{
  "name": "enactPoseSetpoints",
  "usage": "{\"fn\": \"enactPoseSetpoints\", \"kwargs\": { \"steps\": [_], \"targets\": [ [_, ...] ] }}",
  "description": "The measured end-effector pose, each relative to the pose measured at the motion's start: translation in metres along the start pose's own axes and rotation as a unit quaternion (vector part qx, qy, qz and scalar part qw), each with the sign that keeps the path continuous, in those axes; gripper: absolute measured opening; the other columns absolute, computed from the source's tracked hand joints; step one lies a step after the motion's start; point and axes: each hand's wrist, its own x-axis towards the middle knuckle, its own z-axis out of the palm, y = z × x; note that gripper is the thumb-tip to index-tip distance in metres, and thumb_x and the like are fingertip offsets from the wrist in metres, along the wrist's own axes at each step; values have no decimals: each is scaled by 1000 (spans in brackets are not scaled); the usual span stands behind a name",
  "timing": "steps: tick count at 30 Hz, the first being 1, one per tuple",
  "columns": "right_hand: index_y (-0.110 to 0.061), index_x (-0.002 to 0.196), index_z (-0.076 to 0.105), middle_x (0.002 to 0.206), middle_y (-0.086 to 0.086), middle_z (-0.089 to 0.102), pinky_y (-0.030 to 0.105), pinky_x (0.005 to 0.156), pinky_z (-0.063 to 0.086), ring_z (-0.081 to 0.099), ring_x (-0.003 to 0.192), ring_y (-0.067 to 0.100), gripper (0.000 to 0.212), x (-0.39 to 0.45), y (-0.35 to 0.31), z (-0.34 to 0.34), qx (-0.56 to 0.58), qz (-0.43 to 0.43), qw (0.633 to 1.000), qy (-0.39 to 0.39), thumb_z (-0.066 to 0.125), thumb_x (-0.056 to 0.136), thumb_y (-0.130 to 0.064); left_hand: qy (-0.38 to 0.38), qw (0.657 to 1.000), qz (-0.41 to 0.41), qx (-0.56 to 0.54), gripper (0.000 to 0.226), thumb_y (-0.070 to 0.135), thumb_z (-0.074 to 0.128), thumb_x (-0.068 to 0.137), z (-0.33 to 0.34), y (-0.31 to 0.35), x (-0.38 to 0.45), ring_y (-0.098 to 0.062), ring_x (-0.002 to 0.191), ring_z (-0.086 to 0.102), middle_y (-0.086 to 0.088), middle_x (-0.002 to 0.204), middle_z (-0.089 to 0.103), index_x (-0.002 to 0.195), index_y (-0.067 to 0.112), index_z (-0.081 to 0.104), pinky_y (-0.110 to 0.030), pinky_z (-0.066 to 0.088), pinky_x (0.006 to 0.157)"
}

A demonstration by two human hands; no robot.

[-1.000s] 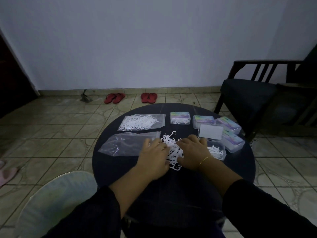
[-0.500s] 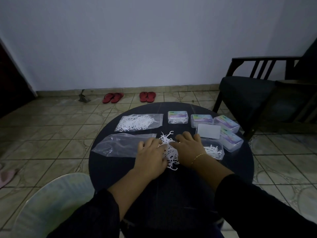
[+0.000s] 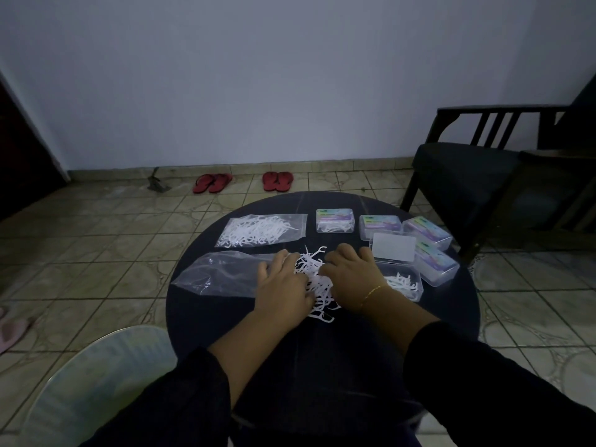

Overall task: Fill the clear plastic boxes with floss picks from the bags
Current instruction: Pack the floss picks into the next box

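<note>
Floss picks (image 3: 314, 279) lie heaped between left hand (image 3: 282, 283) and right hand (image 3: 353, 275).

Two hands, left (image 3: 282, 287) and right (image 3: 351, 279), two plastic bags, one full (image 3: 262, 233) and one emptied (image 3: 222, 277), one loose pile of floss picks (image 3: 314, 279), four lidded boxes, one open box (image 3: 404, 283) and two pairs of red sandals are counted.
</note>
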Motion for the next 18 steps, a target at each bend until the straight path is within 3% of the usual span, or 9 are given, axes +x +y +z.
{"fn": "enactPoseSetpoints", "kwargs": {
  "steps": [8,18],
  "targets": [
    [-29,123,58,134,-6,44,44,99,24,24,130,21,31,-3,7,-3,1,-12,1000,12,50,93,-30,9,1000,-7,-14,30,43,50,90,-1,4,-1,-18,142,9,5,151,27,109,27,67,-41,9,105],
    [-33,117,61,126,-10,50,39,94,26,27,126,19,26,-17,27,-24,21,20,998,48,52,93,-33,9,999,-13,-32,40,41,47,86,-3,7,0,-16,141,12,5,150,30,120,26,62,-40,11,105]
  ]
}}
